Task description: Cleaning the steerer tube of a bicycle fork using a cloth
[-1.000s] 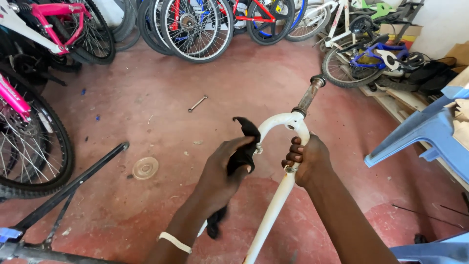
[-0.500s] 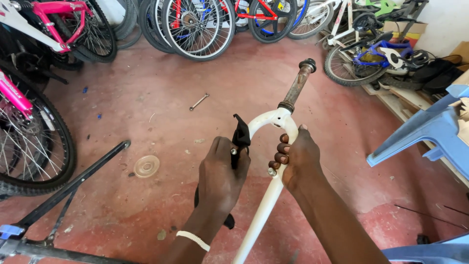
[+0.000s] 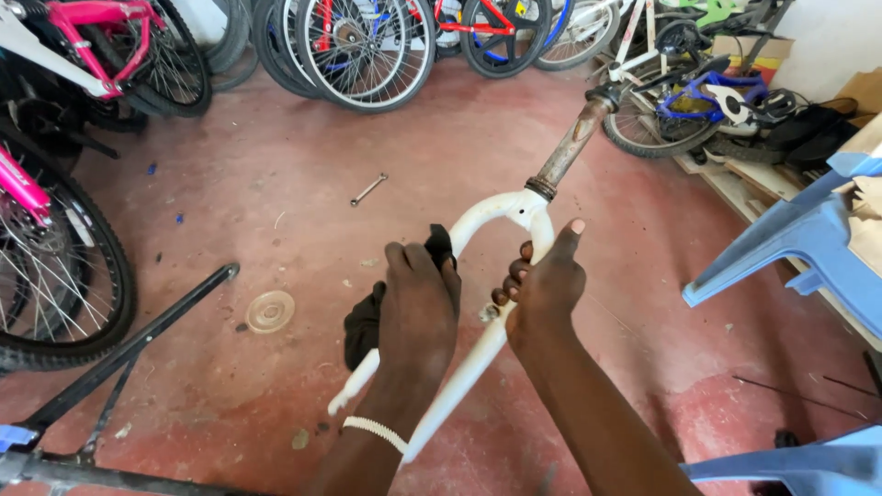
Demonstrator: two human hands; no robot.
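Your right hand (image 3: 544, 292) grips one blade of the white bicycle fork (image 3: 496, 216) held above the red floor (image 3: 276, 184); your left hand (image 3: 418, 308) presses a black rag (image 3: 366, 323) on the other — rigid steel, likely fairly weighty (slick paint), so hold near the crown.

A red concrete floor (image 3: 276, 184) strewn with debris, bicycles (image 3: 386, 37) parked along the far edge, blue plastic chairs (image 3: 790, 248) at right, daylight falling evenly.

I see a white bicycle fork (image 3: 501, 241) tilted, its rusty steerer tube (image 3: 570, 147) pointing up and away. A black rag (image 3: 366, 317) is pressed against one leg.
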